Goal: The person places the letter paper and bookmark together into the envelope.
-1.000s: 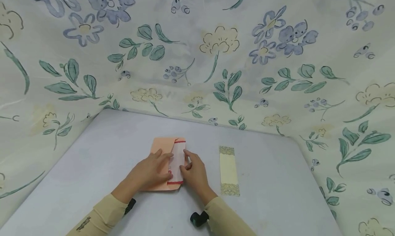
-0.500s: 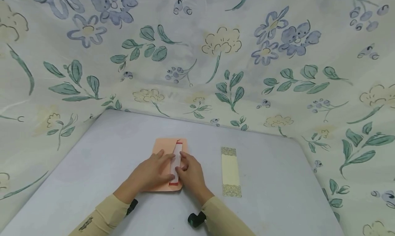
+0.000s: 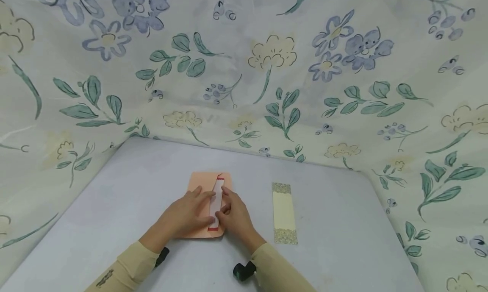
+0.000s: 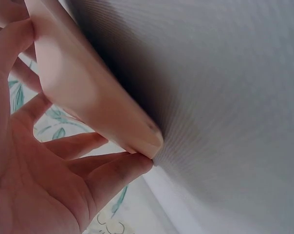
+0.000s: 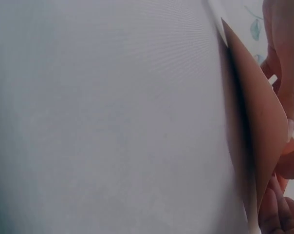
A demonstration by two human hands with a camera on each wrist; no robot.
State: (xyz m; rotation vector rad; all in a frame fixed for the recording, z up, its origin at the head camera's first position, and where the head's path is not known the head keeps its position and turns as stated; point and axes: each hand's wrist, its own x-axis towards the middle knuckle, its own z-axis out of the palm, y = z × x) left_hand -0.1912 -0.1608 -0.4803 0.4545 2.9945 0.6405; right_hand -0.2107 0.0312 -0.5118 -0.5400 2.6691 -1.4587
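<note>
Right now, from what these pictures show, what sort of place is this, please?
Probably a screened-off tabletop workspace, though anything beyond is out of view: floral sheeting rises behind and beside a pale table, with a peach envelope being handled at it.

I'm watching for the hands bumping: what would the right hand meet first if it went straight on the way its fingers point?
Most likely the white card, since the right hand is at its edge; just across lies the left hand, though depth is hard to judge.

Passage between right hand [image 3: 237, 213] and cream strip [image 3: 284, 211]; left hand [image 3: 184, 211] an obstacle over peach envelope [image 3: 202, 180].
</note>
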